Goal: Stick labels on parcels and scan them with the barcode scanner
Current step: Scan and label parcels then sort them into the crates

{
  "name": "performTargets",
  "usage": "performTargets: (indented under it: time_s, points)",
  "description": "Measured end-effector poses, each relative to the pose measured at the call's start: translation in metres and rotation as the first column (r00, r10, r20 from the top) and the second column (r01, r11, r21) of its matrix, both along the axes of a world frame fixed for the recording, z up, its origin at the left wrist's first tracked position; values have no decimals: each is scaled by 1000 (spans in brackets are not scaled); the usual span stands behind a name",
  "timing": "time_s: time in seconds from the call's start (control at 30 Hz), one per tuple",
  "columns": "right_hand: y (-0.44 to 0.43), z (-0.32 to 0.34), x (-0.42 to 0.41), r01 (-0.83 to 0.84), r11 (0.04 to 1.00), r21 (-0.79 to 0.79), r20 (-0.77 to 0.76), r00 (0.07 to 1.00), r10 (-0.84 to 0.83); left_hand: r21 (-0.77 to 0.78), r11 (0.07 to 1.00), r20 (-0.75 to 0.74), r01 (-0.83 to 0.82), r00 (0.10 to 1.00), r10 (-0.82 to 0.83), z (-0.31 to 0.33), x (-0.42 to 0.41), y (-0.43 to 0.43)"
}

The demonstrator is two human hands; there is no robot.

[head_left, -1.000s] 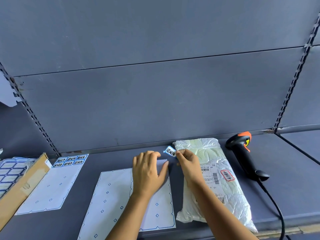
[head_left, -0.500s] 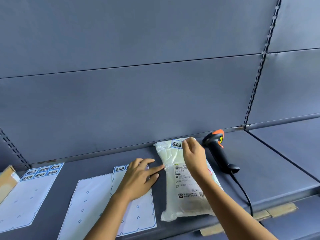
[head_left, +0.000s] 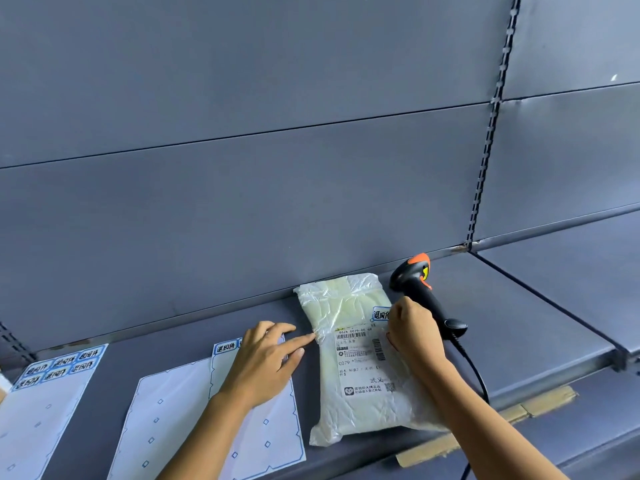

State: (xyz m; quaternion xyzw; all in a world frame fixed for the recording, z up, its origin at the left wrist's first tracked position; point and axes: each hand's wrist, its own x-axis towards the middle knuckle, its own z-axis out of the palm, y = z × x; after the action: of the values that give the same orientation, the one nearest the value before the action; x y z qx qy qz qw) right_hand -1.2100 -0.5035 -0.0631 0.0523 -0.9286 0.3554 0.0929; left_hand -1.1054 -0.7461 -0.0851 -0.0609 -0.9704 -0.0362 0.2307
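Observation:
A pale plastic-wrapped parcel (head_left: 349,344) with a printed shipping label lies on the grey shelf (head_left: 519,334). My right hand (head_left: 414,336) pinches a small blue-edged label (head_left: 381,314) and holds it down against the parcel's right side. My left hand (head_left: 266,362) rests flat on a label backing sheet (head_left: 249,434), with its index fingertip touching the parcel's left edge. A black barcode scanner (head_left: 420,291) with an orange top lies just right of the parcel, behind my right hand.
A second backing sheet (head_left: 45,410) with several blue labels lies at the far left. The scanner's cable (head_left: 474,372) runs down over the shelf's front edge. Tape strips (head_left: 485,424) sit on the front lip. A shelf divider (head_left: 554,306) lies to the right.
My right hand carried the small label from the sheet's top corner across the parcel to its right side. My left hand slid right until a fingertip met the parcel. The view shifted right.

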Motion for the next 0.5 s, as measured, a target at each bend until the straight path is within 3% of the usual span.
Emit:
performTargets:
  time_s: [0.07,0.23,0.4,0.5]
  points:
    - [-1,-1,-3,2,999,45,-9,1000,-1,-51,999,-14,5,1000,-6,7,-4,4]
    - [-2,-3,-5,38,997,68,-30,999,-36,9,999,-111,52,993,-51,34,-27,50]
    - [-3,-2,-4,49,994,99,-52,998,-44,-36,999,198,20,980,-13,39,-52,112]
    - [-2,-2,-3,32,989,141,-58,998,-24,-67,995,132,-68,988,77,23,-58,126]
